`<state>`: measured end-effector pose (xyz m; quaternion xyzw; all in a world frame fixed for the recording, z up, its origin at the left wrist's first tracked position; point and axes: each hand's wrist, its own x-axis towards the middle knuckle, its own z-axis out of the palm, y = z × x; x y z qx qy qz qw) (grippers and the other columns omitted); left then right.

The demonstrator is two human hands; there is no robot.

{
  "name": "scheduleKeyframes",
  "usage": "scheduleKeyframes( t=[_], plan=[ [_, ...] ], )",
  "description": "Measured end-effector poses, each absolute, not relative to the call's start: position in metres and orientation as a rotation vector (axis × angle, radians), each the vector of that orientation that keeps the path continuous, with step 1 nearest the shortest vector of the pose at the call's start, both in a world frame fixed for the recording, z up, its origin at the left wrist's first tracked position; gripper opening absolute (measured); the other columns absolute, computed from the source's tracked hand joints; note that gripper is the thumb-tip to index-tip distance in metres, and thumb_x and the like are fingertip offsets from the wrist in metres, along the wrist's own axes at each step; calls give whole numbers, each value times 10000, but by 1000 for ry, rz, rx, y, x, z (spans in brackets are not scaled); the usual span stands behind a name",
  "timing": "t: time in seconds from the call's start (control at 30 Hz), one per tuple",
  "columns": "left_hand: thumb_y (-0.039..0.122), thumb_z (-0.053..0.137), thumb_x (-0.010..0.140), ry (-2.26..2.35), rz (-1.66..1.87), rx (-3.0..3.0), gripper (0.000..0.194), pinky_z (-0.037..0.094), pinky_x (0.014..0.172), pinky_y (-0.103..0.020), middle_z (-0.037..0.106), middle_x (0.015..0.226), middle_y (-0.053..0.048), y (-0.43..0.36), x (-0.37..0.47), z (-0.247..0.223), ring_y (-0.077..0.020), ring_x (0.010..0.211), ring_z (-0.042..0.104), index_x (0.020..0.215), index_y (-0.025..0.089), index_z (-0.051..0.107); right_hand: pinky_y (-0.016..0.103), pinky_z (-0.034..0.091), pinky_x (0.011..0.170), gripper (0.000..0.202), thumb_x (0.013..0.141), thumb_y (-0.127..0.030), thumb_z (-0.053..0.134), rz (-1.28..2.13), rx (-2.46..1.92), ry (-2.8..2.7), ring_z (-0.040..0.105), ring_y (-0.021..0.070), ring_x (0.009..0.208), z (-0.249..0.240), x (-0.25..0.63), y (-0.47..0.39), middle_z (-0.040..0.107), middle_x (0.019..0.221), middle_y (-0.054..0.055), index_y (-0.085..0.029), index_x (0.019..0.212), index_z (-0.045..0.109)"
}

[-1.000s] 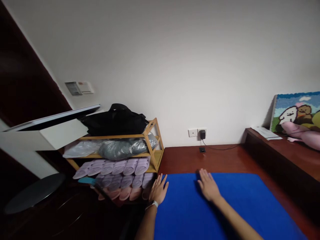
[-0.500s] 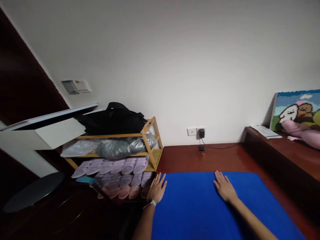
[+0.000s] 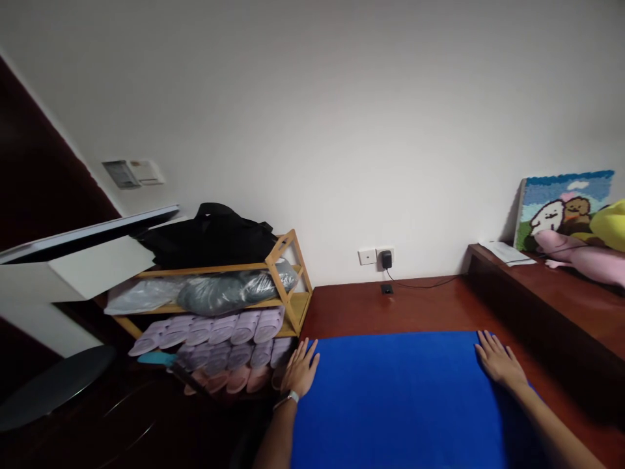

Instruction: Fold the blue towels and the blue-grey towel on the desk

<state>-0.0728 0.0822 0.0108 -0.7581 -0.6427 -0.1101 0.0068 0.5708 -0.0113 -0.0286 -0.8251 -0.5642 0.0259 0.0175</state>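
Observation:
A smooth blue cloth [image 3: 395, 397] lies spread flat over a reddish-brown wooden table [image 3: 361, 309]. My left hand [image 3: 300, 368] rests palm down at the cloth's far left corner, fingers stretched out, with a band around the wrist. At the far right corner my right hand [image 3: 500, 358] lies flat on the cloth's edge, its fingers slightly spread. Neither hand grips anything. The cloth's near edge runs out of view at the bottom.
Left of the table stands a wooden rack [image 3: 293, 283] with a black bag [image 3: 209, 238], plastic-wrapped items and several slippers [image 3: 224, 329]. A black plug adapter [image 3: 387, 259] sits in the wall socket. A raised ledge at right holds a pink plush toy [image 3: 586, 257] and a picture [image 3: 561, 208].
My right hand has slid rightward across the cloth to its far right corner. My left hand stays at the left corner. The view has turned slightly right.

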Motion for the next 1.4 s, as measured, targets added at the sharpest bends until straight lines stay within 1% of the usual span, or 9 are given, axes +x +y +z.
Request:
scheduleKeyframes(
  t=[0.17, 0.27, 0.37, 0.53, 0.67, 0.8, 0.9, 1.13, 1.4],
  plan=[
    [482, 311, 1089, -2033, -337, -2403, 579, 282, 1290, -479, 353, 1718, -82, 78, -70, 16, -255, 1581, 331, 1617, 272, 418, 600, 252, 1250, 729, 972, -419, 203, 122, -2573, -1702, 309, 322, 1575, -18, 571, -10, 365, 1698, 125, -179, 1636, 382],
    [498, 328, 1081, -2034, -360, -2413, 579, 285, 1288, -486, 361, 1716, -67, 76, -70, 15, -262, 1582, 329, 1610, 287, 431, 628, 264, 1239, 705, 957, -364, 258, 24, -2585, -1622, 361, 373, 1547, -4, 534, 3, 422, 1655, 194, -125, 1590, 457],
    [508, 337, 1076, -2041, -385, -2400, 580, 280, 1291, -485, 362, 1717, -52, 75, -70, 13, -256, 1587, 317, 1610, 301, 430, 582, 223, 1274, 693, 983, -329, 232, -115, -2376, -1767, 303, 357, 1576, 19, 444, 23, 384, 1671, 205, -59, 1585, 444],
    [536, 315, 1081, -2035, -411, -2402, 590, 281, 1295, -478, 370, 1715, -56, 74, -70, 12, -250, 1587, 317, 1609, 301, 432, 470, 171, 1315, 709, 1059, -481, 184, 250, -1780, -2269, 230, 261, 1608, 49, 249, 42, 301, 1719, 96, -116, 1647, 337],
    [524, 337, 1082, -2035, -411, -2401, 584, 288, 1294, -478, 362, 1718, -65, 75, -72, 10, -254, 1588, 313, 1612, 295, 427, 487, 140, 1321, 738, 1066, -532, 195, 444, -1643, -2363, 186, 265, 1618, 47, 184, 43, 238, 1730, 109, -101, 1658, 281],
    [517, 339, 1084, -2022, -407, -2403, 576, 298, 1287, -489, 369, 1715, -70, 77, -73, 8, -261, 1581, 332, 1609, 299, 432, 504, 166, 1313, 712, 1059, -517, 230, 396, -1751, -2285, 220, 264, 1609, 31, 239, 40, 271, 1719, 111, -137, 1655, 312],
    [528, 329, 1083, -2009, -407, -2398, 577, 297, 1285, -487, 373, 1714, -61, 80, -74, 5, -264, 1579, 338, 1606, 310, 437, 515, 195, 1302, 694, 1045, -498, 233, 284, -1933, -2174, 246, 261, 1602, 13, 331, 31, 312, 1710, 96, -177, 1651, 340],
    [556, 345, 1076, -1996, -393, -2408, 597, 284, 1287, -482, 360, 1719, -67, 83, -78, 1, -262, 1583, 326, 1615, 311, 417, 537, 229, 1282, 732, 995, -455, 207, 86, -2471, -1853, 228, 295, 1601, -28, 541, 0, 262, 1734, 90, -167, 1659, 319],
    [539, 338, 1078, -2052, -379, -2493, 597, 327, 1261, -490, 390, 1702, -101, 82, -78, 32, -264, 1574, 345, 1608, 279, 428, 532, 243, 1287, 790, 989, -472, 138, 30, -2403, -1748, 273, 319, 1587, -17, 554, -16, 339, 1700, 124, -67, 1632, 355]
  ],
)
